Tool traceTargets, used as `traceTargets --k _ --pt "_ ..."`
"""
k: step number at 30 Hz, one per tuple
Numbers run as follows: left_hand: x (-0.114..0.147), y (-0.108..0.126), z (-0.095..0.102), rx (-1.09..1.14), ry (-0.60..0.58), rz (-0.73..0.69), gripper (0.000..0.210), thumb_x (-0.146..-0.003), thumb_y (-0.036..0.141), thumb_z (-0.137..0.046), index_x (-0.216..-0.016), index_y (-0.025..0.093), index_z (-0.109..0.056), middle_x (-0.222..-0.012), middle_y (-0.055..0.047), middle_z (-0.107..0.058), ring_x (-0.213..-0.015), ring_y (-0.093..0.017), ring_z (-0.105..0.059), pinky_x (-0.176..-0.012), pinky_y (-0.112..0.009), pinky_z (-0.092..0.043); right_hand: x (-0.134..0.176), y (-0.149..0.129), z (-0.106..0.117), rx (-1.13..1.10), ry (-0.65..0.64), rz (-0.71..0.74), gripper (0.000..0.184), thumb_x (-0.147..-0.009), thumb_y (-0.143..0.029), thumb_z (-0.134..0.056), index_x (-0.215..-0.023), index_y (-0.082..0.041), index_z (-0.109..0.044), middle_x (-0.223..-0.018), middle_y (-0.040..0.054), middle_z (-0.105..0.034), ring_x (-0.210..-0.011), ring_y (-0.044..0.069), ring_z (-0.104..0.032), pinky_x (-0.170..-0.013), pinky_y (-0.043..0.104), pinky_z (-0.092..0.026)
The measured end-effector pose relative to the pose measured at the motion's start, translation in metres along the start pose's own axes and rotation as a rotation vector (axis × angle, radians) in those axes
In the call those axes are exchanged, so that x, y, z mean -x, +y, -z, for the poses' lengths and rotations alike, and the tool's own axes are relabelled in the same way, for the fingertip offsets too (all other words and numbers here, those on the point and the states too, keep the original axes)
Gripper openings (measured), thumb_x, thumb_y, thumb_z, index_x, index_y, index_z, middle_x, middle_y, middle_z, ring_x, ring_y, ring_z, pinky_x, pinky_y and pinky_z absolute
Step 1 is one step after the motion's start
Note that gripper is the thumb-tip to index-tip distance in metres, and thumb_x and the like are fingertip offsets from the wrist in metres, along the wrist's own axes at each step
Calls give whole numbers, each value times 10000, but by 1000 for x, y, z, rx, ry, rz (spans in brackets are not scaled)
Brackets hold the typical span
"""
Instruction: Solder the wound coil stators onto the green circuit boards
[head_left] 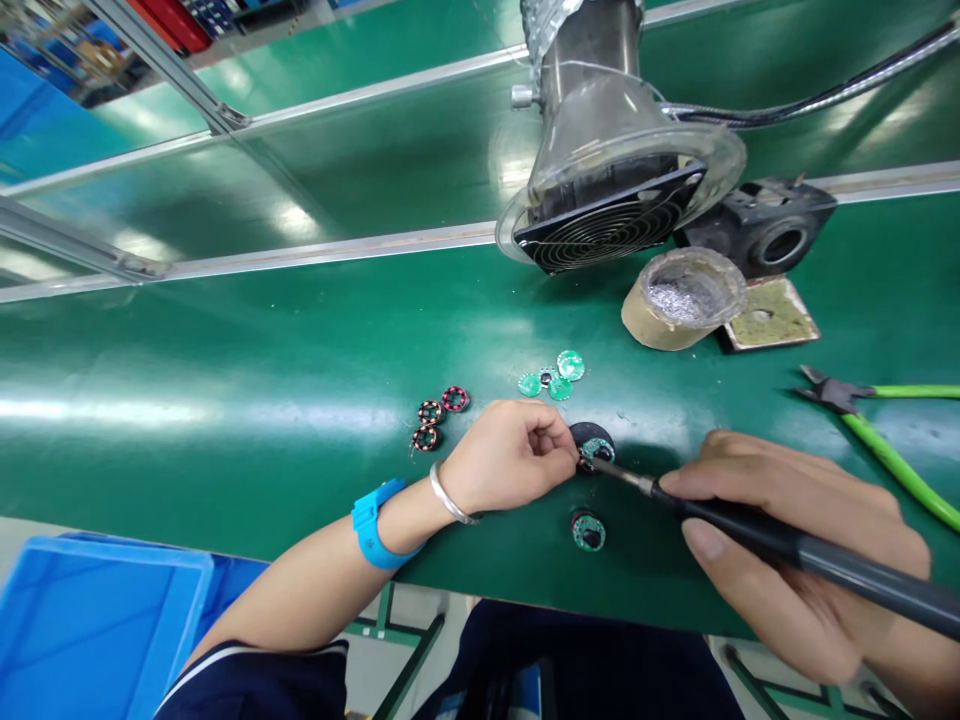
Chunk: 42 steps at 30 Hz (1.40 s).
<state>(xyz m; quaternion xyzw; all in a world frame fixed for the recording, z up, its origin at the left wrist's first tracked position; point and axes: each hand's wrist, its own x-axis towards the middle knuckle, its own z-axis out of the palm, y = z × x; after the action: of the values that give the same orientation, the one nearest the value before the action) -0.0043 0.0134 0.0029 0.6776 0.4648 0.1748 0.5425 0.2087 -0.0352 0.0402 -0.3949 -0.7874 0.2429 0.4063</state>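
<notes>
Between thumb and fingers, my right hand [802, 520] grips a soldering iron [847, 570], its tip pointing left at a small round green circuit board [599, 450]. That board lies on a dark round base [589, 432]. My left hand [514, 455] is closed in a pinch at the board's left edge; what the fingertips hold is hidden. Nearer to me lies a similar round board with a black part [589, 532]. Left of my left hand are several copper-wound ring coils [429, 412]. Several loose green discs [560, 387] lie beyond my hands.
A fume extractor [615, 225] with a fan grille overhangs the bench. Below it stand a tub of silvery scraps [679, 300], a sponge tray [776, 315] and a black iron stand [780, 235]. Green-handled cutters [836, 392] lie right. A blue crate [112, 570] stands lower left.
</notes>
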Motion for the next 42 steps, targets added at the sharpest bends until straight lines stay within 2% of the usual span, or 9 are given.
traceTargets --k 15,19,23,26,30,32,35,38,42 --pt "-2 -1 -1 -11 2 20 62 -687 151 -573 -643 148 -617 -622 11 -615 -543 -82 -527 -504 -191 -405 4 3 2 11 140 -12 276 -795 -104 -553 -1046 -202 -612 -687 30 -600 -611 181 -606 -506 332 -496" --pt "-2 0 -1 -10 2 27 66 -683 158 -571 -632 148 -610 -609 16 -606 -539 -80 -518 -504 -194 -398 4 6 0 28 187 1 325 -825 -134 -555 -1141 -195 -606 -716 28 -622 -589 158 -612 -454 290 -484" --pt "-4 1 -1 -12 0 42 64 -680 159 -572 -631 147 -611 -594 20 -590 -529 -77 -506 -493 -192 -388 4 10 -2 10 182 23 469 -815 -83 -550 -1259 -233 -573 -740 4 -648 -502 106 -583 -383 238 -463" --pt "-4 1 -1 -20 -5 41 60 -680 147 -566 -634 147 -605 -589 22 -577 -523 -75 -498 -486 -189 -386 8 15 -10 -23 279 3 554 -808 -21 -540 -1304 -267 -555 -740 -7 -647 -546 113 -606 -429 260 -491" --pt "-2 4 2 -55 -14 -4 30 -684 132 -568 -697 150 -587 -625 23 -557 -529 -77 -497 -500 -197 -408 17 23 -23 -87 388 -33 538 -792 21 -585 -1233 -286 -612 -801 -12 -690 -620 132 -656 -491 290 -541" --pt "1 6 1 -148 3 -64 151 -638 111 -610 -781 151 -581 -713 17 -555 -566 -81 -502 -538 -211 -430 19 25 -27 -99 417 -76 515 -797 31 -585 -1180 -309 -637 -821 -30 -703 -621 125 -665 -506 287 -554" --pt "4 7 -5 -349 29 -136 346 -623 219 -735 -922 157 -574 -882 -18 -561 -688 -128 -526 -603 -260 -452 17 28 -28 -47 396 -71 386 -805 -8 -612 -1077 -277 -660 -820 -43 -711 -627 118 -671 -538 272 -562" --pt "1 3 -10 -415 45 -182 393 -710 414 -756 -965 165 -590 -898 -26 -568 -745 -157 -533 -639 -289 -459 12 30 -29 151 307 -24 243 -791 -76 -666 -977 -229 -634 -803 -27 -706 -663 129 -670 -538 256 -528" --pt "-6 -4 -2 -326 -66 -341 276 -786 282 -728 -1014 161 -630 -820 -13 -560 -754 -144 -535 -673 -259 -464 8 33 -34 181 174 49 271 -769 -86 -674 -1000 -202 -592 -855 10 -688 -681 138 -628 -618 293 -519"
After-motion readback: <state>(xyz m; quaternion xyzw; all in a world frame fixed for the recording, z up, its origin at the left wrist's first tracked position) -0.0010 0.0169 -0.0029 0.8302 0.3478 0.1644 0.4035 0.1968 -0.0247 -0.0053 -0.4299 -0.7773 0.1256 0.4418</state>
